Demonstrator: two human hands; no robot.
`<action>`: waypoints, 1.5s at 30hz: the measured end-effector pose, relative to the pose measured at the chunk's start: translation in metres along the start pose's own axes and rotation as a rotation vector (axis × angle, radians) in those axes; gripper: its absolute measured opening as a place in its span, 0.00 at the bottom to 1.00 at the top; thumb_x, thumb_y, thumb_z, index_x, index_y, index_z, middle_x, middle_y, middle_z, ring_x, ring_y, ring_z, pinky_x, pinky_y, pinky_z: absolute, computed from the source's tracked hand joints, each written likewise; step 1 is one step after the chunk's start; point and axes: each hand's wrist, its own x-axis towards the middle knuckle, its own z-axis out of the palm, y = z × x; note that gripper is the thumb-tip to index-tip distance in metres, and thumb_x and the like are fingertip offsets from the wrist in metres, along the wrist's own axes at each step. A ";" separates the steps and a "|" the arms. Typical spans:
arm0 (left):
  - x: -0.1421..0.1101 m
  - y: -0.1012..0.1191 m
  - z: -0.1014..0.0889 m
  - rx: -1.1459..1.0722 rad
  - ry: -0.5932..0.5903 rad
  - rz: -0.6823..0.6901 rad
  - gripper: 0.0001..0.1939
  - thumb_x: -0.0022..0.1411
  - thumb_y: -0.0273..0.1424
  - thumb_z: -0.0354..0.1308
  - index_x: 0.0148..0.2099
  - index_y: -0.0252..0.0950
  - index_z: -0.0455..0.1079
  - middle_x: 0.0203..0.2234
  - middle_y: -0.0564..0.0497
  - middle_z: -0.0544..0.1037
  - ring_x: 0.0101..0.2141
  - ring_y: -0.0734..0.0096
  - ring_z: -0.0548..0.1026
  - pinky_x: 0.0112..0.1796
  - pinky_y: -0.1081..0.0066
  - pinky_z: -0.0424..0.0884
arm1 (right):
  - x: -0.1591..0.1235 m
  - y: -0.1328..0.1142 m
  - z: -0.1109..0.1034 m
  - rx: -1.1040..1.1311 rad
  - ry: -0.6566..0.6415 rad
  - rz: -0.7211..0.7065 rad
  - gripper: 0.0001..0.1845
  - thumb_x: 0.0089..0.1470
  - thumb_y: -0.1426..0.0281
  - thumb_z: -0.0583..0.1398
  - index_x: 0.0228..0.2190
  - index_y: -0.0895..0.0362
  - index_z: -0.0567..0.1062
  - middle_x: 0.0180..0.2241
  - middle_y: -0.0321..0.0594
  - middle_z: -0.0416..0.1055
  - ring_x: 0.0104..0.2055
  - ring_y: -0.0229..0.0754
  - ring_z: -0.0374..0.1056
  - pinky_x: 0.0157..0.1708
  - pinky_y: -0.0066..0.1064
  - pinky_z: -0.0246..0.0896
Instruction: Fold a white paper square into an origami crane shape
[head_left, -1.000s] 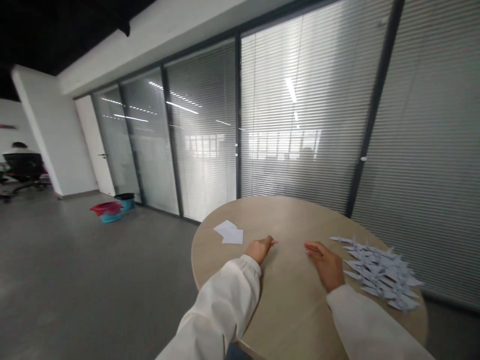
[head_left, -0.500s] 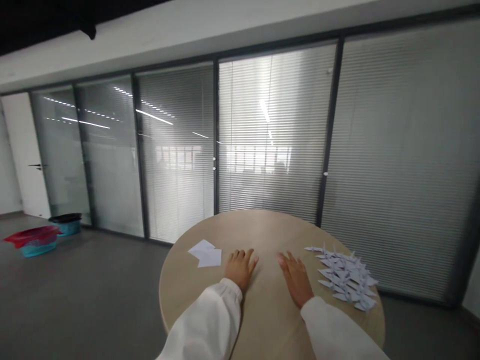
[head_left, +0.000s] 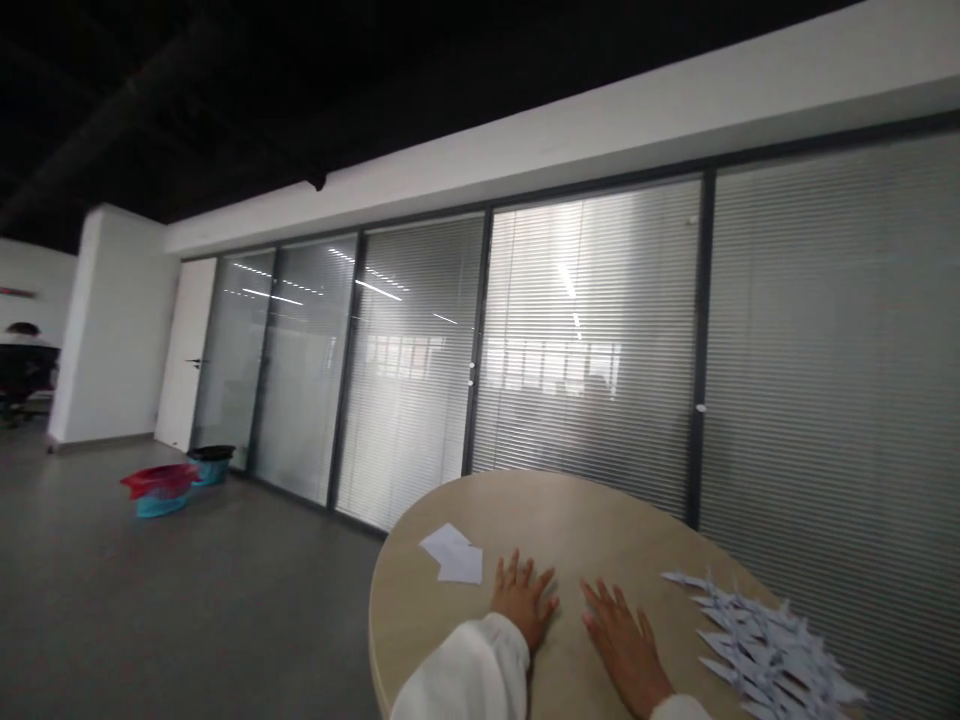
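My left hand (head_left: 523,598) rests on the round wooden table (head_left: 540,500), palm down with its fingers spread and nothing in it. Just to its left lie white paper sheets (head_left: 454,555), partly overlapping. My right hand (head_left: 622,640) is also palm down on the tabletop, fingers apart, holding nothing. Right of it spreads a cluster of several folded white paper cranes (head_left: 772,645) with pointed tips. A strip of bare tabletop separates the two hands.
Behind the table runs a glass partition with blinds (head_left: 585,400). On the floor at left stand a blue bin with a red liner (head_left: 159,490) and another with a black liner (head_left: 213,465). A person (head_left: 24,350) sits at the far left.
The view has swung up and to the left, so table and hands sit lower and further right in it. The fingers of both hands are more spread.
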 end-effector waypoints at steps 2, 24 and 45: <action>0.004 -0.001 0.002 0.037 -0.013 0.016 0.28 0.58 0.50 0.28 0.58 0.54 0.49 0.58 0.53 0.55 0.59 0.57 0.41 0.54 0.49 0.33 | 0.000 -0.003 -0.009 0.015 -0.039 0.029 0.26 0.56 0.55 0.38 0.56 0.44 0.50 0.59 0.33 0.44 0.61 0.47 0.39 0.55 0.50 0.36; 0.016 -0.005 0.017 0.184 -0.122 -0.033 0.30 0.57 0.52 0.27 0.59 0.54 0.46 0.56 0.49 0.58 0.58 0.52 0.46 0.53 0.48 0.37 | 0.002 0.004 -0.023 0.067 -0.157 0.061 0.25 0.57 0.56 0.38 0.55 0.45 0.53 0.59 0.37 0.47 0.61 0.47 0.40 0.55 0.48 0.31; 0.012 -0.001 0.009 0.148 -0.253 -0.080 0.32 0.55 0.54 0.27 0.60 0.52 0.45 0.59 0.49 0.49 0.59 0.50 0.40 0.53 0.48 0.36 | 0.001 0.009 -0.025 0.026 -0.211 0.100 0.25 0.57 0.57 0.40 0.55 0.45 0.54 0.59 0.39 0.48 0.60 0.48 0.41 0.55 0.48 0.31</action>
